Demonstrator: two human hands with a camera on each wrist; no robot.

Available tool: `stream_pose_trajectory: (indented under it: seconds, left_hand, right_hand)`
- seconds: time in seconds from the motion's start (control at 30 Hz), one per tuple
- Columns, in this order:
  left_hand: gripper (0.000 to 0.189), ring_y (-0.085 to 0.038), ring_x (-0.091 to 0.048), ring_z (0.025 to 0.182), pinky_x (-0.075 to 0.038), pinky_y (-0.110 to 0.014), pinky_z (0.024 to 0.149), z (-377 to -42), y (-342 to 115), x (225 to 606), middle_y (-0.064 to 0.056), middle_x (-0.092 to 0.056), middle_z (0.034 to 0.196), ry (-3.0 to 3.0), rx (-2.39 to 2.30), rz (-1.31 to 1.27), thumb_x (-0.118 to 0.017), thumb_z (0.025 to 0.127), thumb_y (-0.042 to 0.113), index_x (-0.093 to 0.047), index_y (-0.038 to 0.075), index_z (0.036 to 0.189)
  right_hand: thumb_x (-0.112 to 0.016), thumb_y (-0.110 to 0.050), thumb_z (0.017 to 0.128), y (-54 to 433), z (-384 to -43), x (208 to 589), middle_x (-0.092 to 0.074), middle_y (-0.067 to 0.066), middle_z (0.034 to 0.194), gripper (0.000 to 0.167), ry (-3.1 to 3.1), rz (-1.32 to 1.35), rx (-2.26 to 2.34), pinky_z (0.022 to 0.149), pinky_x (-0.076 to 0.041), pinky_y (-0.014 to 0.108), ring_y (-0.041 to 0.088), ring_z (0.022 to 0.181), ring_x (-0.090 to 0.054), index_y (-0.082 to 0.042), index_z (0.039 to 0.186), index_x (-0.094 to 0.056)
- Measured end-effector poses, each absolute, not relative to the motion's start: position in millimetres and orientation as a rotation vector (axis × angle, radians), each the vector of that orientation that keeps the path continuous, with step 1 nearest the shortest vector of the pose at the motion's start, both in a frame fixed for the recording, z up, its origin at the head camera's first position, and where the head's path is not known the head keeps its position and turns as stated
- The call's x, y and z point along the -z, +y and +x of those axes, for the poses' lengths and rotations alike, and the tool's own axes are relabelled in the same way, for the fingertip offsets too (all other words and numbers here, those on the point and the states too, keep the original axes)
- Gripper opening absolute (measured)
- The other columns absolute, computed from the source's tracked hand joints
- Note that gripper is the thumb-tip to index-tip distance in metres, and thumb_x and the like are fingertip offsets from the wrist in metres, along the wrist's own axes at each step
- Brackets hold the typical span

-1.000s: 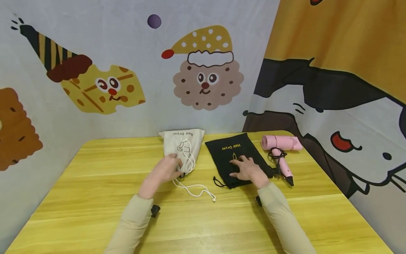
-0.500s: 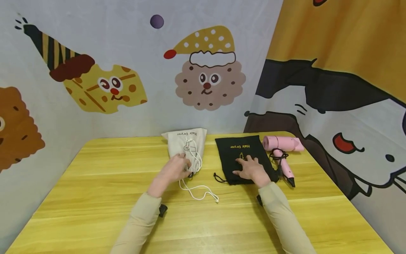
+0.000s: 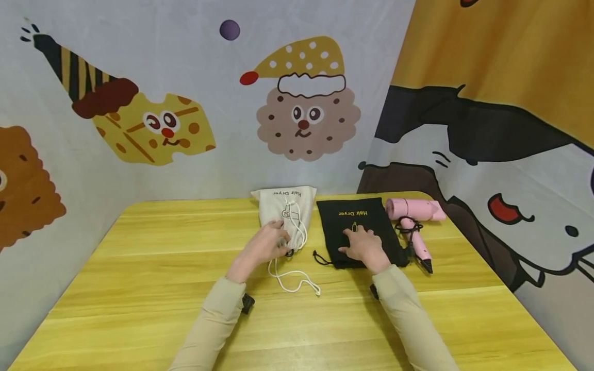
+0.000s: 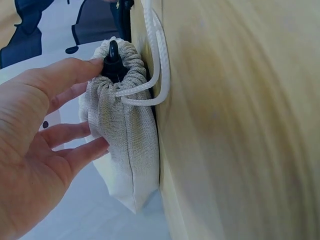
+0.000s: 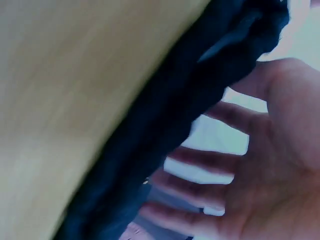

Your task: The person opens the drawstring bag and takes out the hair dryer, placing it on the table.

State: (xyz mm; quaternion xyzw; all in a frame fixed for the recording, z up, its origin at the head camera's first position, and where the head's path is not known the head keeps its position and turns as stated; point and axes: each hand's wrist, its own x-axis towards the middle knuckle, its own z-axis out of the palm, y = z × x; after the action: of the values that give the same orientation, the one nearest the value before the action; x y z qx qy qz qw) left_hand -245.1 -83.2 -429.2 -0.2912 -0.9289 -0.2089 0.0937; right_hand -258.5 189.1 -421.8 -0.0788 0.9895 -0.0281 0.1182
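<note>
My left hand lies over a beige "Hair Dryer" drawstring pouch at the back of the table. The left wrist view shows its thumb at the gathered mouth, beside a black loop-tipped piece poking out, and its other fingers against the pouch's side. White drawstrings trail onto the tabletop. To the right, a black "Hair Dryer" drawstring pouch lies flat beneath the spread fingers of my right hand. A pink hair dryer, its black cord bundled at the handle, lies beside the black pouch.
Everything lies on a yellow wood-grain table. Behind its far edge hangs a pale cartoon-printed cloth, which continues down the right side close to the hair dryer.
My left hand has slid the beige pouch rightward toward the black one. The black pouch has shifted right and turned straighter under my right hand. The hair dryer keeps its place on the table.
</note>
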Motion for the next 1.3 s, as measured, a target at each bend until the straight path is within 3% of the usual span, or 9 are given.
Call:
stream_pose_trajectory:
  seconds: [0.1,0.2,0.3,0.47,0.83,1.3]
  left_hand:
    - [0.024,-0.038,-0.056,0.112,-0.049,-0.045,0.098,-242,-82,428,-0.022,-0.061,0.120,-2.761,0.622,-0.809,-0.081,0.072,0.018,-0.073,0.006,0.090]
    - [0.027,-0.031,-0.055,0.102,-0.052,-0.040,0.087,-239,-82,426,-0.016,-0.061,0.110,-2.778,0.590,-0.733,-0.082,0.071,0.020,-0.071,0.006,0.091]
    - [0.029,-0.026,-0.051,0.090,-0.052,-0.035,0.075,-234,-83,422,-0.012,-0.057,0.097,-2.807,0.537,-0.669,-0.083,0.068,0.016,-0.067,0.006,0.090]
    - [0.031,-0.023,-0.049,0.081,-0.050,-0.032,0.068,-229,-86,420,-0.007,-0.054,0.085,-2.862,0.438,-0.631,-0.084,0.065,0.014,-0.060,0.007,0.084]
    - [0.041,-0.026,-0.054,0.080,-0.051,-0.034,0.062,-232,-81,427,-0.009,-0.056,0.088,-2.887,0.328,-0.603,-0.084,0.065,0.016,-0.054,0.008,0.091]
    - [0.026,-0.022,-0.053,0.075,-0.050,-0.033,0.060,-231,-81,426,-0.007,-0.055,0.083,-2.860,0.347,-0.627,-0.082,0.064,0.011,-0.062,0.009,0.080]
  right_hand:
    - [-0.060,-0.039,0.091,175,-255,418,-0.049,0.022,0.136,0.052,2.968,-0.429,0.137,0.086,-0.049,0.057,0.043,0.116,-0.053,-0.014,0.136,-0.051]
    - [-0.063,-0.033,0.090,157,-251,416,-0.061,0.015,0.117,0.042,3.035,-0.709,0.241,0.073,-0.054,0.044,0.032,0.097,-0.062,-0.011,0.126,-0.060]
    - [-0.067,-0.030,0.087,139,-249,416,-0.065,0.010,0.105,0.035,3.082,-0.955,0.289,0.061,-0.052,0.035,0.025,0.084,-0.063,-0.010,0.116,-0.065]
    - [-0.073,-0.028,0.083,117,-249,422,-0.066,0.003,0.095,0.023,3.163,-1.167,0.210,0.060,-0.052,0.033,0.019,0.078,-0.063,-0.014,0.101,-0.070]
    - [-0.075,-0.030,0.080,95,-250,431,-0.062,0.000,0.080,0.017,3.208,-1.103,-0.023,0.056,-0.051,0.035,0.020,0.072,-0.062,-0.016,0.088,-0.067]
    - [-0.069,-0.023,0.081,90,-251,434,-0.057,0.000,0.074,0.007,3.229,-1.081,-0.108,0.047,-0.043,0.032,0.018,0.063,-0.056,-0.018,0.079,-0.065]
